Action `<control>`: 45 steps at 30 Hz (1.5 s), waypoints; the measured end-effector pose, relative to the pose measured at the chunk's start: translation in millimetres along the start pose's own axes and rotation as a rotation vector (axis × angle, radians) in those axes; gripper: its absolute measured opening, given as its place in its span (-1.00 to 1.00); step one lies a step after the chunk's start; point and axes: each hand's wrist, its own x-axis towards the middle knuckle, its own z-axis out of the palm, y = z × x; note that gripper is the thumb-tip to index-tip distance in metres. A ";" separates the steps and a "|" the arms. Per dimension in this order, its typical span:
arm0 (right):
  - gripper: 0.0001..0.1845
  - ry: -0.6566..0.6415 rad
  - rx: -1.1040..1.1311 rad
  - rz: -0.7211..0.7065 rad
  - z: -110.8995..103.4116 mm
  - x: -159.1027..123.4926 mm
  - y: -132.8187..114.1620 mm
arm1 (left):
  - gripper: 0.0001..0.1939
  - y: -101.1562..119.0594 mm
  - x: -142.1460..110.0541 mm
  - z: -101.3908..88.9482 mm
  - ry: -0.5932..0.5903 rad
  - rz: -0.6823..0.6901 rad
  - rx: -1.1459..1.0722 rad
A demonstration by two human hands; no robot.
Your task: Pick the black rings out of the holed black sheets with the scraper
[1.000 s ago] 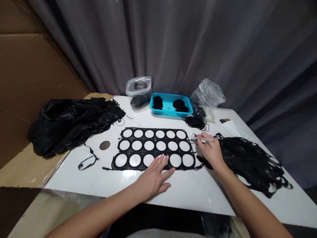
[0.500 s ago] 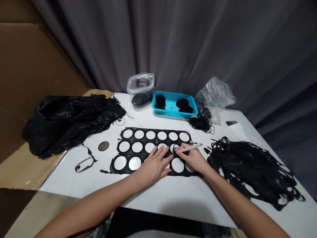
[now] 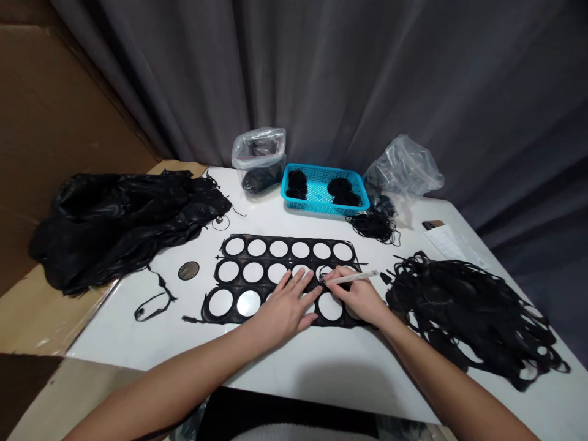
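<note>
A black rubber sheet (image 3: 257, 258) with rows of round holes lies flat on the white table (image 3: 331, 361). My left hand (image 3: 285, 307) rests open on the sheet's lower middle, fingers stretched flat. My right hand (image 3: 357, 296) is closed round a thin white pen-like tool (image 3: 351, 278); its tip touches a thin black ring at a hole in the middle row.
A heap of black rubber scrap (image 3: 463, 306) lies at the right, a black pile (image 3: 119, 214) at the left. At the back stand a blue basket (image 3: 323, 190) with black rings and two clear bags (image 3: 258, 158) (image 3: 403, 168). A loose black disc (image 3: 188, 270) and a scrap loop (image 3: 154, 301) lie left of the sheet.
My right hand moved left with the tool from the sheet's right edge to a hole in the middle row. My left hand slid a little up the sheet. The view shifted slightly.
</note>
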 end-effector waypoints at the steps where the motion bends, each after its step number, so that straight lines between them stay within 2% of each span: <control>1: -0.86 -0.001 0.001 0.004 -0.1 0.0 0.0 | -0.45 -0.1 -0.1 0.1 0.000 0.000 0.001; 19: -0.87 0.004 0.001 0.013 -0.9 1.9 -1.4 | -0.47 0.4 -0.6 0.6 0.027 -0.005 -0.021; 22: -0.82 0.030 -0.061 -0.052 2.8 -4.7 -3.5 | -0.46 1.5 -0.8 -1.3 0.021 -0.014 -0.038; 26: -0.88 0.032 -0.299 -0.233 13.9 -15.2 -3.0 | -0.44 2.3 -1.3 -3.1 0.007 -0.018 -0.051; 29: -0.78 0.034 -0.433 -0.301 9.4 -6.0 3.7 | -0.44 1.9 -1.1 -3.2 -0.005 -0.019 -0.046; 31: -0.80 0.138 -0.475 -0.251 -6.5 9.5 10.3 | -0.46 1.4 -0.9 -3.1 -0.011 -0.023 -0.047; 35: -0.83 0.489 -0.363 -0.020 -50.0 34.1 17.0 | -0.47 -0.2 -1.1 -4.4 -0.015 -0.021 -0.054; 37: -0.82 0.539 -0.240 0.063 -63.4 33.9 13.7 | -0.47 -1.4 -0.5 -6.4 -0.016 -0.017 -0.063; 39: -0.79 0.518 -0.151 0.089 -69.2 27.3 7.7 | -0.47 -2.7 1.1 -9.0 -0.019 -0.014 -0.074; 41: -0.76 0.543 -0.135 0.084 -72.0 19.6 2.9 | -0.49 -3.9 3.6 -11.0 -0.031 -0.016 -0.071; 45: -0.76 0.691 -0.160 0.099 -81.9 10.6 3.7 | -0.49 -7.7 7.6 -12.5 -0.052 -0.005 -0.035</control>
